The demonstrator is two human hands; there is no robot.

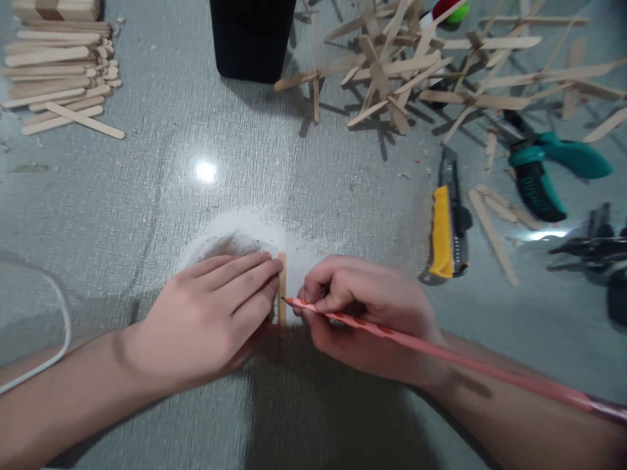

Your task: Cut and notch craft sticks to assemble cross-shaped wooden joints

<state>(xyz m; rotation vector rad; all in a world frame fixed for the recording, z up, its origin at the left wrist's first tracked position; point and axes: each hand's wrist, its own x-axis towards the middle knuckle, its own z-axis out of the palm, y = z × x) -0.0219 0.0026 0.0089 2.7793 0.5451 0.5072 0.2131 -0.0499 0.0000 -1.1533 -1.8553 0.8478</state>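
A narrow wooden craft stick [283, 277] stands out upright in the picture between my two hands, over a white patch on the table. My left hand [210, 310] is closed along its left side, fingers together, their tips at the stick's edge; the thumb is mostly hidden beneath. In a pinch near its point, my right hand [365, 310] holds a pink pencil [441, 352] whose long shaft runs back over the right forearm. The pencil's tip meets the stick at about its middle. Whether a mark is there is too small to tell.
Craft sticks [59, 72] lie stacked at the upper left. A black container [252, 39] stands at the top. Crossed stick assemblies [392, 72] crowd the upper right. Below them lie a yellow utility knife [442, 232], teal-handled pliers [536, 173] and stick pieces [494, 235]. A white cable [61, 307] crosses my left forearm.
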